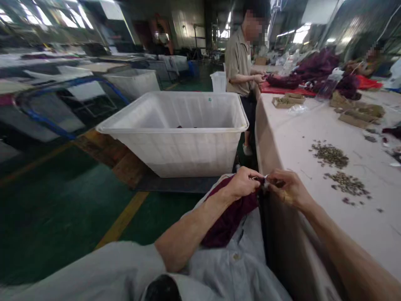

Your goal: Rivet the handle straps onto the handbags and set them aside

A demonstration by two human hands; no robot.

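Two hands nearly touch, left pinching dark red cloth, right a white bit, so go gently.

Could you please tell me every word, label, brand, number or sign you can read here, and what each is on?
No text can be read.
Green mark inside the white bin: too small to read.
Maroon cloth in the person's lap: no lettering visible.
Cardboard boxes on the table: no print can be made out.
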